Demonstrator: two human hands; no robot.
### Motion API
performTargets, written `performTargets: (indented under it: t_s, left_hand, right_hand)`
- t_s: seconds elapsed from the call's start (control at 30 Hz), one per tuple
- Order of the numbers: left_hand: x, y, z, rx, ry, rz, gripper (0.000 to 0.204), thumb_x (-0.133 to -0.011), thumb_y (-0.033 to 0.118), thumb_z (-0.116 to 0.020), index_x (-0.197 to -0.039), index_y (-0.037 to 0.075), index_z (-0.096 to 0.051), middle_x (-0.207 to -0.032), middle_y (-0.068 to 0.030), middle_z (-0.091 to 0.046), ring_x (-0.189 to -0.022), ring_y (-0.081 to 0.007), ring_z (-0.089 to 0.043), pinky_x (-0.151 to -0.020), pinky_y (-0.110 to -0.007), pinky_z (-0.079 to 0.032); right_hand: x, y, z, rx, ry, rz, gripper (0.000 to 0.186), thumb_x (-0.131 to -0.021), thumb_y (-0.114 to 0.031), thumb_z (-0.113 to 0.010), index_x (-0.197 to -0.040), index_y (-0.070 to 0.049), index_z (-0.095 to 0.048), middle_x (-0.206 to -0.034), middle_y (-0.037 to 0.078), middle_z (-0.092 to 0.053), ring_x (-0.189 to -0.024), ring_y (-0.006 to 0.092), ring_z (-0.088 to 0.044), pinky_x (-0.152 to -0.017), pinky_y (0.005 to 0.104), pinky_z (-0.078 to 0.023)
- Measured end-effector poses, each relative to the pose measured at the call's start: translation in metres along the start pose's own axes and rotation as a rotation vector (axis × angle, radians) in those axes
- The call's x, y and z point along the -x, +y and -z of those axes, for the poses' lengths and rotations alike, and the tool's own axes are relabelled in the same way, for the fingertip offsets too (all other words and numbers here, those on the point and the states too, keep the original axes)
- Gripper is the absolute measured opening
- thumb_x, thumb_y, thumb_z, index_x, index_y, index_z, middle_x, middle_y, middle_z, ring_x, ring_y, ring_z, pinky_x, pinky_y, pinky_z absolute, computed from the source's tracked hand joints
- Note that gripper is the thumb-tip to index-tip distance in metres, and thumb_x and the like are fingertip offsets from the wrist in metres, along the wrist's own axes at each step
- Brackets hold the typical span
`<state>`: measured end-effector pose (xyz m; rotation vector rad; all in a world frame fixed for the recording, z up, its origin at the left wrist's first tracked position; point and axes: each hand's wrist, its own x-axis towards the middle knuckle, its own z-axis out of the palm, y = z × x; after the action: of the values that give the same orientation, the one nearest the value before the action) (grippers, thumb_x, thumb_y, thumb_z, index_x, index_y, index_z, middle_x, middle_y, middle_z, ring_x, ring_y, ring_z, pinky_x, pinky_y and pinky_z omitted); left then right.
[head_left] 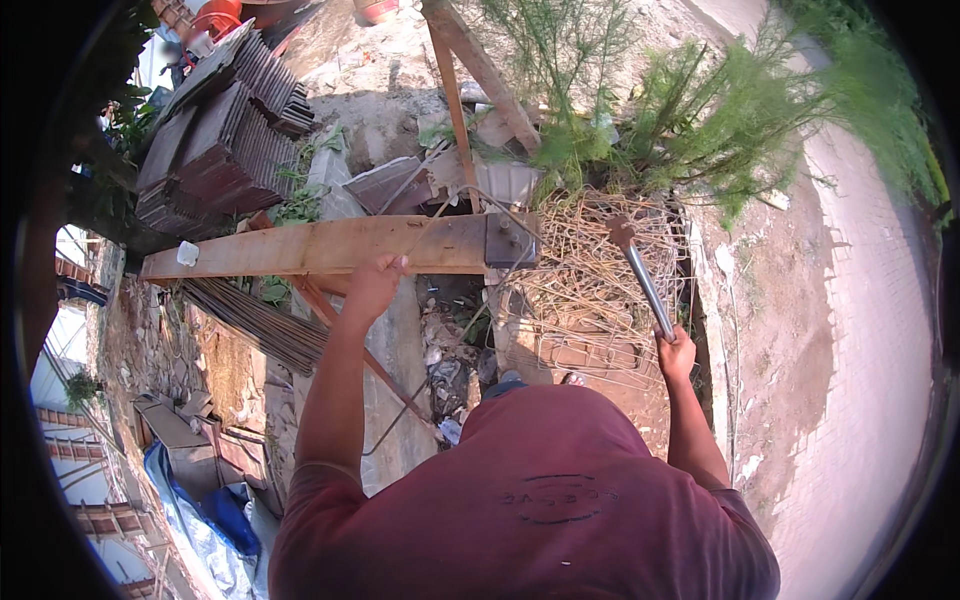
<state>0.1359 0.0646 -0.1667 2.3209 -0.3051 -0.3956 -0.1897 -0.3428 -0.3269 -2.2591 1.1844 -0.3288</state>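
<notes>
A long wooden beam (330, 243) lies crosswise in front of me, with a dark metal plate (511, 241) bearing small pegs at its right end. Against the beam's near edge rests my left hand (374, 285), fingers curled in; whatever they may pinch is too small to make out. Out to the right, my right hand (676, 352) is wrapped round the lower end of a hammer (648, 285) with a shiny tubular handle. Its rusty head points away from me, above a heap of bent metal rods (590, 270). A thin bent rod passes by the metal plate.
Slanting wooden posts (455, 110) stand beyond the beam. Stacked corrugated roof tiles (225, 150) are at the far left, and a bundle of straight rods (255, 325) lies below the beam. Feathery green branches (690, 110) hang at the far right, beside a paved path (870, 350).
</notes>
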Motion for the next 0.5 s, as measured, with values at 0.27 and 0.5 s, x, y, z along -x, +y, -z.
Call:
performTargets:
  t_s: [0.27,0.5]
  left_hand:
    - [0.043,-0.016,-0.067,0.415,-0.048,0.365,0.032,-0.095,0.035,-0.052,-0.082,0.006,-0.058,-0.055,0.0037,-0.042,-0.041,-0.006,-0.034,-0.037,-0.023,-0.025]
    - [0.058,-0.01,-0.07,0.399,-0.002,0.502,0.033,-0.095,0.035,-0.052,-0.081,0.005,-0.057,-0.054,0.0035,-0.04,-0.041,-0.0063,-0.031,-0.037,-0.025,-0.023]
  right_hand:
    - [-0.002,0.04,-0.001,-0.033,-0.143,0.009,0.047,-0.08,-0.042,-0.068,-0.065,-0.002,-0.05,-0.056,0.018,-0.05,-0.052,0.0308,-0.047,-0.055,0.0405,-0.042]
    - [-0.02,0.036,0.002,-0.065,-0.277,0.055,0.04,-0.079,-0.039,-0.07,-0.068,-0.003,-0.054,-0.056,0.017,-0.053,-0.053,0.0309,-0.052,-0.056,0.0404,-0.044]
